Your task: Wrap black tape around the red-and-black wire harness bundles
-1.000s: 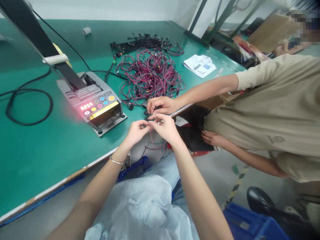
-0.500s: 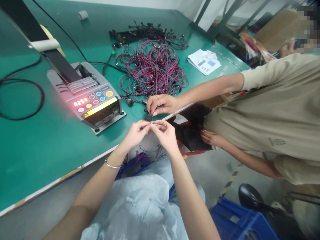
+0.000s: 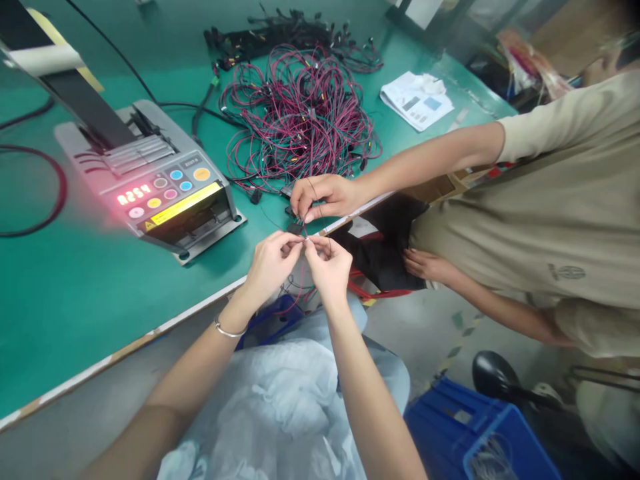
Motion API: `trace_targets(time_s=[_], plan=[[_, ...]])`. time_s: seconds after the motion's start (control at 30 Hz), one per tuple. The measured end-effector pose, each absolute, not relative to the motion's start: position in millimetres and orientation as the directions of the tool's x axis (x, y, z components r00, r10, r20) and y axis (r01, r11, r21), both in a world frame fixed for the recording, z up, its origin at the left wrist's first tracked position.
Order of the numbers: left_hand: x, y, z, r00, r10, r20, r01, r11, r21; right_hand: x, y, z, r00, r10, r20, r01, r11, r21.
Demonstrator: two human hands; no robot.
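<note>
At the table's front edge my left hand (image 3: 273, 265) and my right hand (image 3: 330, 270) meet, thumbs and fingertips pinched on thin wires (image 3: 303, 267) just below a small black connector (image 3: 295, 229). Red and dark wires hang down beneath my fingers. The exact spot of the pinch is small and partly hidden by my fingertips. Right above, a co-worker's hand (image 3: 327, 198) holds the same wires close to the connector. Behind it lies a large tangled heap of red and black wire harnesses (image 3: 305, 117).
On the left stands a tape dispenser (image 3: 150, 180) with a lit red display. A black bundle of cables (image 3: 270, 47) and a folded printed sheet (image 3: 417, 100) lie farther back. The co-worker (image 3: 565, 220) stands at the right. Below is a blue crate (image 3: 450, 427).
The view has shifted, so the dispenser appears larger and farther left. My hands keep their pinch on the wires, and the co-worker's hand stays beside the connector.
</note>
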State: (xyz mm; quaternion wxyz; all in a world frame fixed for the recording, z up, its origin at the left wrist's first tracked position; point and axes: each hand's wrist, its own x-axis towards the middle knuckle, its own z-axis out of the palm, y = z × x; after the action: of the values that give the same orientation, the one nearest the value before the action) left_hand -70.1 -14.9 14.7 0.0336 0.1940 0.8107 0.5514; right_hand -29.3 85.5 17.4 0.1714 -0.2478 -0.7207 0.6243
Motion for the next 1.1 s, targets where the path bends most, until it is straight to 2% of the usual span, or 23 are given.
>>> trace_targets(time_s=[0.1, 0.23, 0.37, 0.5, 0.63, 0.73, 0.8, 0.93, 1.1], plan=[[-68.9, -11.8, 10.0, -0.949, 0.305, 0.082, 0.159, 0.235, 0.959, -31.0, 84.7, 14.1, -0.812, 0.548, -0.201, 0.130, -0.164, -0.978], [-68.8, -8.0, 6.3, -0.946, 0.317, -0.065, -0.025, 0.129, 0.991, -30.6, 83.3, 14.4, -0.789, 0.546, -0.283, 0.131, -0.300, -0.945], [-70.6, -5.7, 4.6, -0.960, 0.276, -0.051, 0.003, 0.190, 0.982, -29.2, 81.6, 13.6, -0.773, 0.593, -0.225, 0.076, -0.266, -0.961], [-70.0, -4.1, 5.8, -0.966, 0.257, -0.021, 0.047, 0.256, 0.966, -28.2, 81.2, 12.7, -0.772, 0.598, -0.215, 0.096, -0.225, -0.970], [-65.8, -0.8, 11.3, -0.958, 0.232, 0.171, 0.246, 0.349, 0.904, -27.5, 85.6, 14.2, -0.793, 0.599, -0.109, 0.127, -0.011, -0.992], [-64.1, 3.2, 11.5, -0.958, 0.158, 0.237, 0.281, 0.375, 0.884, -27.1, 89.4, 16.0, -0.809, 0.586, -0.048, 0.152, 0.129, -0.980], [-64.9, 4.9, 9.2, -0.977, 0.140, 0.161, 0.195, 0.281, 0.940, -27.4, 90.4, 17.8, -0.816, 0.576, -0.049, 0.139, 0.112, -0.984], [-68.8, 3.8, 7.0, -0.972, 0.235, -0.034, -0.042, -0.030, 0.999, -31.8, 88.9, 24.6, -0.858, 0.503, -0.100, 0.085, -0.053, -0.995], [-69.6, 2.6, 10.6, -0.972, 0.234, -0.011, -0.037, -0.108, 0.993, -37.0, 86.2, 30.9, -0.873, 0.471, -0.125, 0.074, -0.126, -0.989]])
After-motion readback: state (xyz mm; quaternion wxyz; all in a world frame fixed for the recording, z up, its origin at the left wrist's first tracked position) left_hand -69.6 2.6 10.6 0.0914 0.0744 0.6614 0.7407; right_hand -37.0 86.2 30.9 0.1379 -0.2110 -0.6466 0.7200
